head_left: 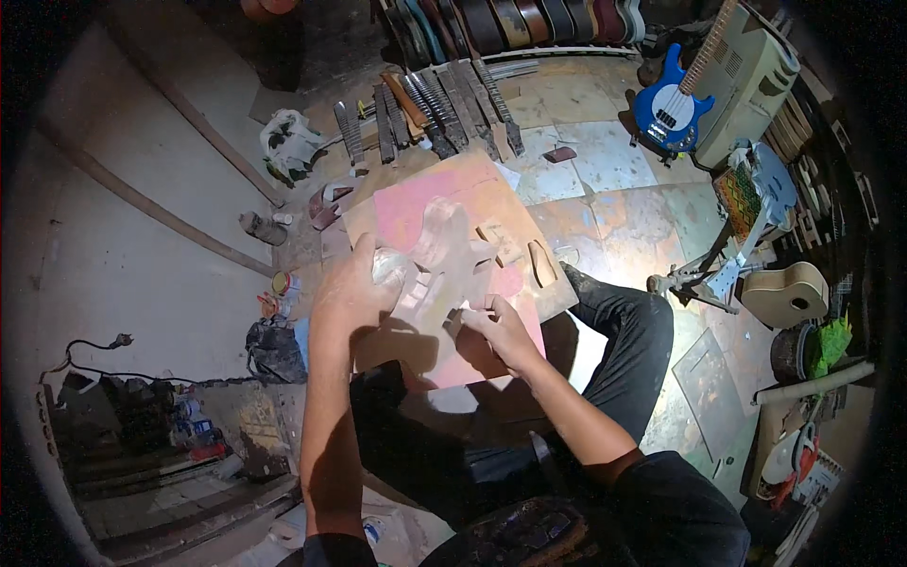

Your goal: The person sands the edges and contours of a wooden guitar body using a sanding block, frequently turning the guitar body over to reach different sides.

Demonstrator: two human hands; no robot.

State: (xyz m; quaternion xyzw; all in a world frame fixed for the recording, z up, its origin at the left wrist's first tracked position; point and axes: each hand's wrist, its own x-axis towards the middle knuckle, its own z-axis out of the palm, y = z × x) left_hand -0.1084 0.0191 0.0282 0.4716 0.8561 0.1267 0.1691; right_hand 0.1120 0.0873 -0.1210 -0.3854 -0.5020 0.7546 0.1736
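Note:
A pale, dust-covered guitar body (439, 236) lies on a pink and tan square board (406, 200) over my lap. My left hand (354, 288) is closed on the left end of the guitar body, fingers partly hidden beside a whitish rounded part. My right hand (501, 335) is at the lower right of the body, fingers closed around a small block (457, 319) against its surface, near the cut cavities. A small wooden piece with a slot (498, 241) and a narrow wooden template (542, 264) rest on the board's right side.
Guitar necks (425, 104) lie beyond the board, below hanging guitar bodies (510, 21). A blue bass guitar (666, 109) stands upper right; an acoustic guitar (784, 295) and metal stand sit right. A wall (142, 236), black bag (274, 350) and cable are left. My legs surround the board's near side.

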